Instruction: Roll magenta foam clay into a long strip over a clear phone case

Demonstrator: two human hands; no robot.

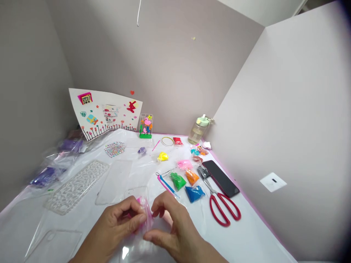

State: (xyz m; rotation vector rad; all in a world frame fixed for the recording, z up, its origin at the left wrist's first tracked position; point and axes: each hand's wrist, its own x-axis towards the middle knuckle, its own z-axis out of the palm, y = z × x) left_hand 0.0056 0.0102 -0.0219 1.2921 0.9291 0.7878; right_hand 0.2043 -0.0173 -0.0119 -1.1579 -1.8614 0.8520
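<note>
Centrally, at the near part of the white-covered table [255, 241], a clear plastic packet with pink in it [148, 216] sits between two bare hands. Left hand [117, 223]: thumb and forefinger pinched together, gripping the packet. Right hand [179, 227]: partly open, fingers curled, thumb spread apart from them; fingertips at the packet's other edge, contact too hard for me to tell.

Just beyond the right hand: blue and pink stick tools, then small bags of green clay [178, 181], orange clay [192, 177] and blue clay [194, 194]. Pink clay [184, 164] lies behind the orange, yellow clay [163, 156] farther back.

Right side: red-handled scissors [238, 215], blades partly apart, next to a dark smartphone [221, 178].

Left side: clear phone case [114, 182] lying flat; beside it, an embossed clear plastic sheet [78, 187]. Heap of rhinestones [115, 149] behind these.

Far edge: phone case with a pink flamingo [146, 126], upright near the wall, just beside a decorated white paper sheet [97, 109]. Green-lidded bottle [197, 132], tilted in my view, stands toward the corner.
</note>
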